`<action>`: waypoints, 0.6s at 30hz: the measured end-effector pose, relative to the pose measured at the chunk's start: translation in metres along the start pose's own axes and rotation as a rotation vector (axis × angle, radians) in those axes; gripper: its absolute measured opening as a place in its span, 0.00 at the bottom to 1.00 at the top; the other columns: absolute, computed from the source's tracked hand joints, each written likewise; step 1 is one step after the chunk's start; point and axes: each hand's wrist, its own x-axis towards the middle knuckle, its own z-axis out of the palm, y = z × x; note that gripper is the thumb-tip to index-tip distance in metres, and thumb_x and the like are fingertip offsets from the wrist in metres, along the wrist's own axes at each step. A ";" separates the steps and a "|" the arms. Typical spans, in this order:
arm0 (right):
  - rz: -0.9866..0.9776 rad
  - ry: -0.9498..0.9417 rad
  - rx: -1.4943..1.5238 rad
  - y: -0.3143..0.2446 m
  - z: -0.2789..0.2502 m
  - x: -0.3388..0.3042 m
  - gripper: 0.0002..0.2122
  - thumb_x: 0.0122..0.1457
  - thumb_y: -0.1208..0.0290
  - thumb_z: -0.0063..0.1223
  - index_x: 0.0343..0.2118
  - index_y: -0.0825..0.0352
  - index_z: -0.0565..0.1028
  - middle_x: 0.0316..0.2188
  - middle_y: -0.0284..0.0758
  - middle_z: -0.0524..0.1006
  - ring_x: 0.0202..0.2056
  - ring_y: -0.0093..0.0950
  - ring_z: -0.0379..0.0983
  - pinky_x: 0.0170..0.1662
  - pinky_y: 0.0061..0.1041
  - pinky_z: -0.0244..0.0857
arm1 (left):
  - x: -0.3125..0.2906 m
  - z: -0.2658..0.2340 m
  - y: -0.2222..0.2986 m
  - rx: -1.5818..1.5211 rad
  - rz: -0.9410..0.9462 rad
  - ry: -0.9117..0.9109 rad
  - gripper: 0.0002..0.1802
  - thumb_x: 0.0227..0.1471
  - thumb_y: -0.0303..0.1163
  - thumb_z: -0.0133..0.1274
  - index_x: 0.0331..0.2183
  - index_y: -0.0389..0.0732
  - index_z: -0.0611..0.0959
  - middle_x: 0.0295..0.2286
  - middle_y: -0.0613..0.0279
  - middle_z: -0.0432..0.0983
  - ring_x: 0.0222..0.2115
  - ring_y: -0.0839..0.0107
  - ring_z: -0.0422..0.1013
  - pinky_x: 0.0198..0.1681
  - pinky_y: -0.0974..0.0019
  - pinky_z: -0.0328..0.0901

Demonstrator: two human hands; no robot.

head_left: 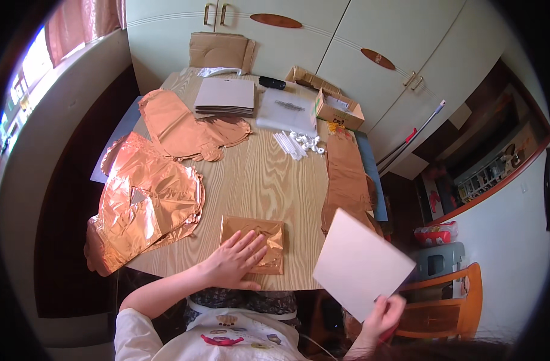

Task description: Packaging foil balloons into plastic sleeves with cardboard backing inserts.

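My left hand (239, 259) lies flat, fingers spread, on a folded square of copper-coloured foil (269, 237) near the table's front edge. Off the table's front right corner, my right hand (386, 314) pinches one corner of a square pale cardboard sheet (362, 262), which is tilted with its plain face up. To the left spreads a large, shiny copper foil balloon sheet (151, 198), flat and crinkled. Behind it are more copper foil pieces (185, 129) in a pile.
A stack of cardboard sheets (225, 96), a clear plastic bag (286, 111), white straws and cups (298, 144) and a small open carton (340, 111) stand at the back. Folded copper foil (347, 174) runs along the right edge. A wooden chair (443, 301) stands at right.
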 end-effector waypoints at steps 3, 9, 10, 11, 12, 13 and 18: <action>0.236 -0.024 0.139 0.030 0.014 0.019 0.03 0.62 0.78 0.48 0.37 0.68 0.67 0.30 0.28 0.69 0.32 0.17 0.64 0.37 0.19 0.60 | -0.012 -0.010 0.017 0.024 -0.010 -0.069 0.53 0.49 0.68 0.48 0.62 0.35 0.62 0.62 0.43 0.53 0.65 0.46 0.47 0.66 0.46 0.42; 0.466 -0.256 0.378 0.079 0.094 0.038 0.13 0.61 0.80 0.50 0.48 0.68 0.65 0.34 0.32 0.76 0.33 0.18 0.70 0.40 0.18 0.65 | -0.051 0.001 0.038 0.208 0.106 0.114 0.32 0.50 0.41 0.55 0.53 0.33 0.73 0.54 0.45 0.68 0.56 0.51 0.65 0.59 0.53 0.61; 0.431 -0.335 0.349 0.083 0.107 0.036 0.14 0.62 0.80 0.50 0.49 0.68 0.65 0.33 0.32 0.76 0.33 0.18 0.70 0.40 0.18 0.65 | -0.056 -0.006 0.041 0.106 0.075 0.209 0.22 0.51 0.31 0.52 0.48 0.33 0.77 0.49 0.50 0.75 0.50 0.57 0.72 0.54 0.59 0.67; 0.408 -0.403 0.381 0.088 0.120 0.033 0.14 0.62 0.80 0.50 0.49 0.69 0.66 0.32 0.32 0.76 0.33 0.18 0.70 0.39 0.18 0.65 | -0.059 -0.012 0.040 0.020 0.023 0.210 0.21 0.51 0.30 0.52 0.47 0.33 0.77 0.48 0.51 0.76 0.49 0.58 0.73 0.53 0.60 0.68; 0.362 -0.443 0.344 0.097 0.131 0.029 0.13 0.62 0.78 0.50 0.48 0.69 0.67 0.32 0.33 0.76 0.31 0.19 0.71 0.38 0.19 0.66 | -0.064 -0.015 0.036 -0.069 -0.023 0.212 0.20 0.51 0.29 0.51 0.47 0.34 0.78 0.46 0.52 0.77 0.48 0.60 0.74 0.52 0.61 0.69; 0.316 -0.481 0.305 0.104 0.138 0.025 0.12 0.62 0.77 0.51 0.47 0.68 0.69 0.31 0.34 0.77 0.30 0.21 0.72 0.36 0.21 0.67 | -0.069 -0.019 0.032 -0.159 -0.068 0.213 0.20 0.51 0.28 0.50 0.47 0.34 0.78 0.45 0.53 0.78 0.47 0.62 0.75 0.51 0.63 0.70; -0.018 -0.607 -0.141 0.056 0.177 0.017 0.09 0.59 0.71 0.52 0.43 0.62 0.75 0.32 0.40 0.80 0.34 0.39 0.78 0.35 0.35 0.71 | -0.100 -0.051 0.005 -1.179 -0.675 0.292 0.16 0.58 0.28 0.50 0.48 0.35 0.77 0.39 0.57 0.80 0.34 0.70 0.78 0.35 0.70 0.72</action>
